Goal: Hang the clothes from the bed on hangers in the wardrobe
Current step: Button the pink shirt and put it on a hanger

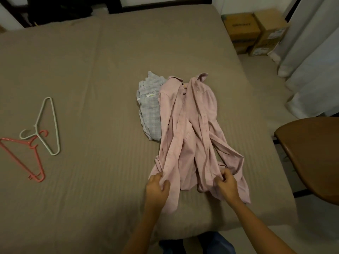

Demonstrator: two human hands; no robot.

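The pink shirt (190, 129) is a long-sleeved, collared garment with dark buttons down its placket. We see it lying lengthwise on the bed (91, 70), collar at the far end and hem at the near end. The cloth is creased and bunched along its length, and one sleeve trails out toward the right near the hem. Its left edge overlaps a folded pale blue checked garment (149, 114), which shows a small label near its top.

We hold the shirt at the hem with both hands. Our left hand (157, 187) grips the left lower corner: the fingers (166, 184) are curled round a gathered fold of the cloth, with the thumb on top. Our right hand (226, 186) pinches the right lower part of the hem, its fingers (220, 180) curled closed on a bunch of fabric. The shirt passes under and between both sets of fingers, and the rest of it stretches away from the hands across the bed. The lowest strips of cloth lie beside and below each wrist.

Two hangers rest on the bed well apart from the shirt, at the left. The white hanger (48, 125) lies across the hook of the coral hanger (23, 158).

A brown chair (310, 158) stands just beside the bed at the right. Cardboard boxes (256, 32) and a pale curtain (311, 52) are beyond it.
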